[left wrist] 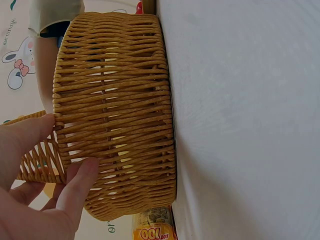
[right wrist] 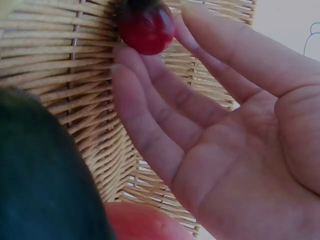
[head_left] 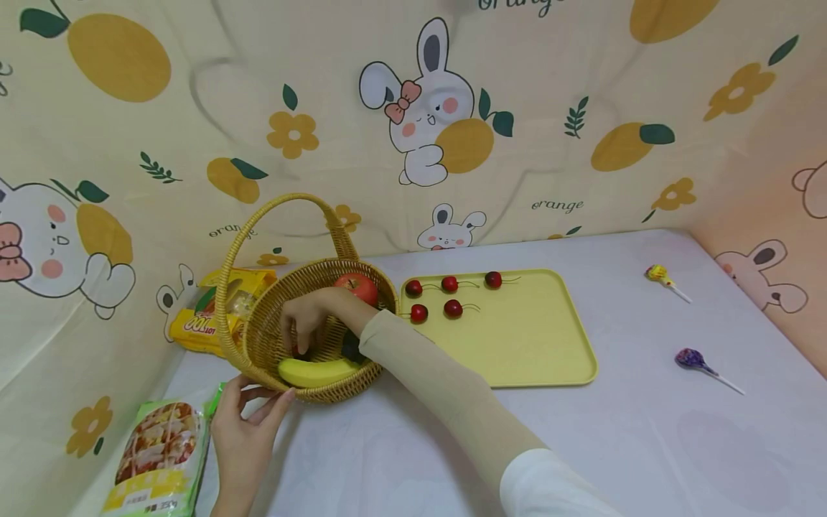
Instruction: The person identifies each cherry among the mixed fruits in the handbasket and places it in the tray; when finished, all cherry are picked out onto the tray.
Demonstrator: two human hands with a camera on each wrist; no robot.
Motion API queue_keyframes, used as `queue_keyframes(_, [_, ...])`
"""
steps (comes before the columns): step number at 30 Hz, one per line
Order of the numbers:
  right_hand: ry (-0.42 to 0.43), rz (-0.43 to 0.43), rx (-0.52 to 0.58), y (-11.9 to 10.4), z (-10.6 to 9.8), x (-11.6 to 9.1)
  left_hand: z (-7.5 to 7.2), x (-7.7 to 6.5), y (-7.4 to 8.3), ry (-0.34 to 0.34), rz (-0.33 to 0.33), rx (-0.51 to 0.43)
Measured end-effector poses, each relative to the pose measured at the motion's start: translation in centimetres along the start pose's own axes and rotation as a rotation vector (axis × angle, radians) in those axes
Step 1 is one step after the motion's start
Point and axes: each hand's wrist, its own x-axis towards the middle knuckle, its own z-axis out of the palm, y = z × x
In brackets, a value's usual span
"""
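My left hand [head_left: 244, 424] grips the near-left rim of a wicker basket [head_left: 349, 391], by the foot of its tall handle. In the left wrist view its fingers and thumb straddle the rim of the basket [left wrist: 115, 110]. Inside the basket, my right hand [head_left: 310, 316] reaches down with bent fingers. The right wrist view has this hand [right wrist: 215, 125] with its fingers curled about a dark red cherry [right wrist: 146, 29] against the wicker wall. Around it in the basket lie a banana [head_left: 316, 373], a red apple [head_left: 359, 287] and a dark green, smooth item [right wrist: 45, 170], partly hidden.
Right of the basket, a yellow tray [head_left: 517, 337] bears several cherries [head_left: 453, 309] with stems. Two lollipops, one yellow [head_left: 657, 273] and one purple [head_left: 690, 358], lie farther right. A yellow snack bag [head_left: 194, 332] stands behind the basket; a green-edged food packet [head_left: 158, 452] lies front left.
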Motion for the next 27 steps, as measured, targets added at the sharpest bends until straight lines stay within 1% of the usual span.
queue_keyframes(5, [-0.088,0.040,0.037,0.0,0.2,-0.1,0.0,0.0,0.1,-0.004,0.008,-0.005])
queue_keyframes(8, [-0.139,0.070,0.052,0.0,0.2,-0.1,0.0,-0.1,0.1,-0.005,0.001,-0.005])
queue_keyframes(11, [-0.161,0.080,0.048,-0.1,0.3,-0.2,0.0,0.0,0.0,-0.006,0.001,-0.009])
queue_keyframes(15, [-0.151,0.053,0.031,-0.1,0.3,-0.6,0.1,-0.1,0.0,-0.007,0.007,-0.009])
queue_keyframes(17, [-0.117,0.007,0.018,0.0,0.2,-1.1,0.2,-0.1,0.0,-0.006,0.007,-0.006])
queue_keyframes(19, [-0.055,-0.066,0.020,0.2,-0.1,-1.9,0.2,-0.1,0.0,-0.007,0.006,-0.009])
queue_keyframes(24, [0.199,-0.300,0.031,1.0,-1.8,-4.9,0.2,-0.1,-0.1,-0.001,0.006,-0.021])
queue_keyframes(27, [0.334,-0.392,0.053,1.7,-2.8,-7.2,0.1,-0.1,0.0,0.002,0.019,-0.014])
